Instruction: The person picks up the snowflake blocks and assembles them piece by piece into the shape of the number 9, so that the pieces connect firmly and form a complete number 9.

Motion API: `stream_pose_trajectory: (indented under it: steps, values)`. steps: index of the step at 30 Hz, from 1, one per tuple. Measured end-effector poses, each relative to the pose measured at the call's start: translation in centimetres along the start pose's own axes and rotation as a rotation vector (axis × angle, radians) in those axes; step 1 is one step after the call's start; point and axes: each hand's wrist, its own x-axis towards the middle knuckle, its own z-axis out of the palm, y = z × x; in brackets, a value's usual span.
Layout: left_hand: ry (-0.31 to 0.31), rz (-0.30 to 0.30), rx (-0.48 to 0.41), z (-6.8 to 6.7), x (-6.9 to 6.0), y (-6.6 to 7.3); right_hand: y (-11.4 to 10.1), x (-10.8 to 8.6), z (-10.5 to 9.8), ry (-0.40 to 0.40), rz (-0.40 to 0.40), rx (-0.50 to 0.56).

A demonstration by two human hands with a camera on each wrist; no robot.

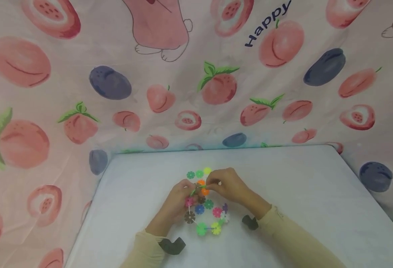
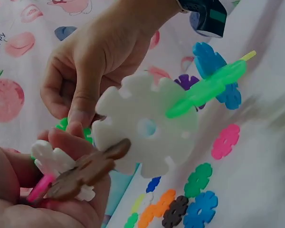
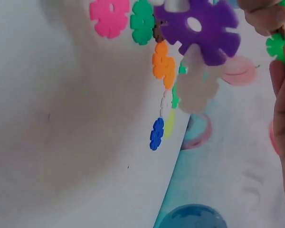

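Note:
My left hand (image 1: 179, 195) grips a chain of notched plastic snowflake discs that hangs as a loop below the hands. Its brown disc (image 2: 83, 176) and a white disc (image 2: 52, 157) sit by the left fingers, and a larger-looking white disc (image 2: 133, 107) is linked beyond. Opposite, my right hand (image 1: 228, 184) pinches a green disc (image 3: 277, 46) where the two hands' fingertips meet. Lower on the chain hang a purple disc (image 3: 213, 28), a yellow disc (image 1: 216, 228) and a bright green disc (image 1: 201, 229). Fingers partly hide the joint between the hands.
Loose discs lie on the white table (image 1: 142, 167) beneath and beyond the hands, among them an orange disc (image 3: 160, 59), a dark blue disc (image 3: 156, 134) and a pink disc (image 2: 225, 141). A fruit-printed cloth (image 1: 183, 74) hangs behind the table's far edge.

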Motion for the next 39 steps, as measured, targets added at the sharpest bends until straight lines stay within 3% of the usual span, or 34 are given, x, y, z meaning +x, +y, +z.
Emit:
stream_pose_trajectory:
  steps: [3, 8, 15, 18, 24, 39]
  values:
    - [-0.017, -0.022, -0.010, -0.4, -0.1, 0.1, 0.9, 0.1, -0.1, -0.044, 0.072, 0.101]
    - [-0.038, -0.023, -0.084, -1.0, -0.3, 0.5, 2.9, 0.2, -0.3, -0.086, 0.292, 0.246]
    - [-0.042, -0.006, -0.211, -1.5, -0.6, 0.8, 5.6, 0.2, 1.2, -0.150, 0.472, 0.227]
    - [-0.041, -0.006, -0.212, -1.6, -0.5, 0.7, 6.4, 0.1, 2.2, -0.206, 0.531, 0.194]
    - [-0.036, -0.016, -0.158, -1.7, -0.4, 0.8, 6.5, 0.4, 3.3, -0.257, 0.525, 0.146]
    - [-0.044, -0.018, -0.119, -1.7, -0.2, 0.9, 5.8, 1.8, 4.9, -0.307, 0.546, -0.053]
